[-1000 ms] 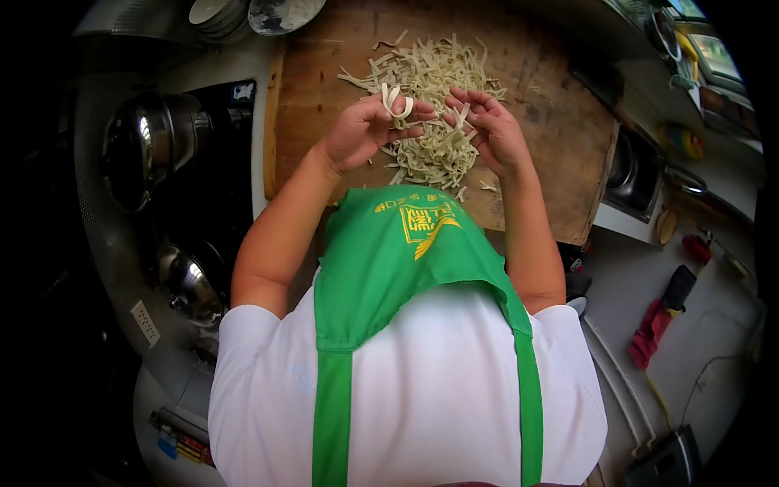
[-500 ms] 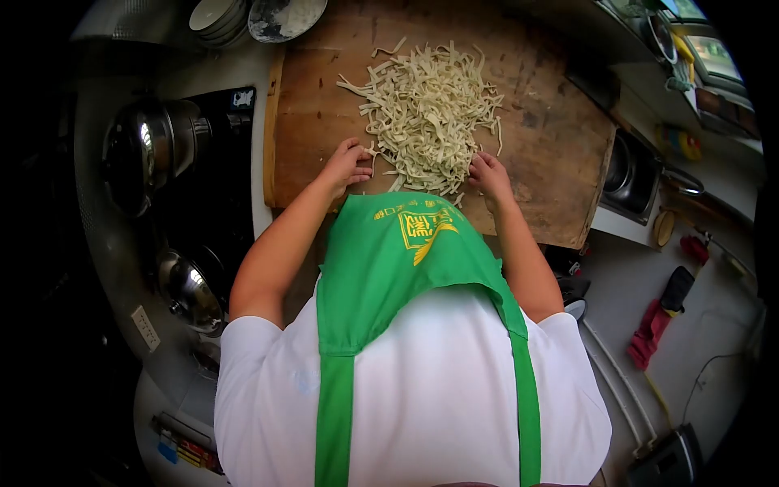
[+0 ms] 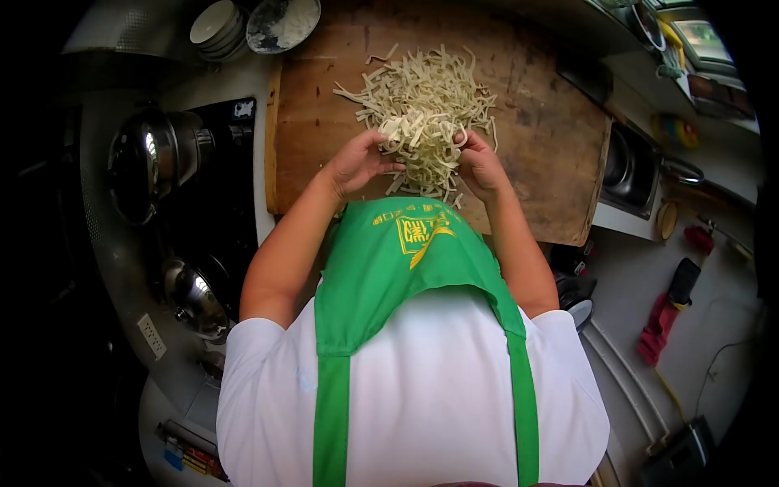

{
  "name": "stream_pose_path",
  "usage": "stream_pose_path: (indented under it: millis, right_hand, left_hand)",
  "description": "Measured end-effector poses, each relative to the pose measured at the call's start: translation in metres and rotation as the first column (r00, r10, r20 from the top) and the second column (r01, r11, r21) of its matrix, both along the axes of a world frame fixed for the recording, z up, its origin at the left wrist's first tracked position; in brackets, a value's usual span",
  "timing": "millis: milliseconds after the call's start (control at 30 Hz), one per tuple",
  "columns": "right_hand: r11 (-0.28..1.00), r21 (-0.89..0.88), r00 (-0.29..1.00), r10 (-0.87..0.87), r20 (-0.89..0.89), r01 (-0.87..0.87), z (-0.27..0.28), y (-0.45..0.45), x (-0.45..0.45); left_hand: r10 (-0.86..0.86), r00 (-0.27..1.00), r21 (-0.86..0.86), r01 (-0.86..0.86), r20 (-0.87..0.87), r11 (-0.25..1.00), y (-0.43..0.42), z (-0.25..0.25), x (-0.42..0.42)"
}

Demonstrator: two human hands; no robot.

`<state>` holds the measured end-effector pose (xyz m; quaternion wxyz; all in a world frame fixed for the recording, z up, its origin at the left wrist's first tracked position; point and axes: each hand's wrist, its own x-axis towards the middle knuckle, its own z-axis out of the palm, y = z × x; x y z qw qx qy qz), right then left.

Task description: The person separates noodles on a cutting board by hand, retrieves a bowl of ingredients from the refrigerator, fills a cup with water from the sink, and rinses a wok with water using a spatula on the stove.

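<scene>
A heap of pale, flat-cut noodles (image 3: 434, 77) lies on the wooden board (image 3: 324, 97). Between my hands a clump of the noodles is raised above the near side of the heap, with strands hanging down. At the clump's left side is my left hand (image 3: 359, 165), thumb and fingers curled at the noodles. My right hand (image 3: 482, 165) grips the clump's right side, a strand looped by its fingertips. Some fingertips are hidden by the noodles. Several loose strands stick out around the heap's edge.
A floury metal bowl (image 3: 284, 23) and stacked white bowls (image 3: 215, 24) stand behind the board on the left. A lidded pot (image 3: 142, 162) sits on the dark stove at left. To the right, a cleaver-like dark blade (image 3: 586, 77) rests on the board near the sink (image 3: 629, 172).
Both hands have moved up and inward from the heap's near sides. A clump of noodles is now lifted between them, off the near part of the heap.
</scene>
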<state>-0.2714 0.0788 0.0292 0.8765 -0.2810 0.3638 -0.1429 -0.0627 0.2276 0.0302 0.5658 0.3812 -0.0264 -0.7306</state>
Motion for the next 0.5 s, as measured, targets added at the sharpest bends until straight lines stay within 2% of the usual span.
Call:
stream_pose_path:
  millis: [33, 100, 133, 167, 200, 233, 267, 300, 367, 433, 500]
  right_hand:
    - [1.0, 0.002, 1.0, 0.006, 0.002, -0.006, -0.006, -0.003, -0.002]
    - [0.958, -0.249, 0.959, 0.07, -0.275, -0.142, -0.028, -0.012, -0.007]
    - [0.969, -0.235, 0.947, -0.003, -0.322, -0.077, -0.039, -0.016, -0.007]
    - [0.969, -0.235, 0.946, -0.002, -0.323, -0.078, -0.048, -0.016, -0.009]
    - [0.885, -0.445, 0.892, -0.086, -0.443, -0.136, -0.057, -0.018, -0.01]
    - [0.755, -0.618, 0.826, -0.194, -0.53, -0.219, -0.066, -0.019, -0.01]
    - [0.726, -0.669, 0.87, -0.217, -0.442, -0.159, -0.08, -0.02, -0.008]
    - [0.726, -0.668, 0.873, -0.209, -0.441, -0.163, -0.063, -0.016, 0.003]
    - [0.333, -0.871, 0.868, -0.221, -0.445, -0.362, -0.032, -0.001, 0.032]
    - [0.28, -0.885, 0.895, -0.145, -0.421, -0.371, -0.032, 0.006, 0.059]
    - [-0.267, -0.867, 0.907, -0.145, -0.395, -0.42, -0.036, 0.006, 0.084]
  left_hand:
    - [0.006, 1.0, 0.002, -0.006, 0.002, 1.0, 0.004, 0.0, 0.005]
    - [-0.125, 0.992, -0.113, 0.123, -0.009, 0.986, 0.015, -0.003, 0.015]
    - [-0.124, 0.992, -0.111, 0.122, -0.012, 0.986, 0.019, -0.008, 0.017]
    - [-0.105, 0.991, 0.003, 0.105, 0.08, 0.994, 0.024, -0.016, 0.018]
    - [-0.091, 0.98, 0.112, 0.072, 0.175, 0.991, 0.027, -0.024, 0.018]
    - [-0.083, 0.981, 0.111, 0.064, 0.177, 0.992, 0.029, -0.033, 0.019]
    - [-0.087, 0.968, 0.243, 0.029, 0.235, 0.97, 0.034, -0.041, 0.018]
    - [-0.099, 0.952, 0.368, -0.016, 0.291, 0.93, 0.037, -0.047, 0.018]
    - [-0.124, 0.951, 0.389, 0.003, 0.285, 0.921, 0.046, -0.058, 0.018]
    - [-0.148, 0.95, 0.406, 0.025, 0.275, 0.914, 0.05, -0.057, 0.015]
    - [-0.039, 0.962, 0.374, -0.067, 0.27, 0.925, 0.052, -0.051, 0.01]
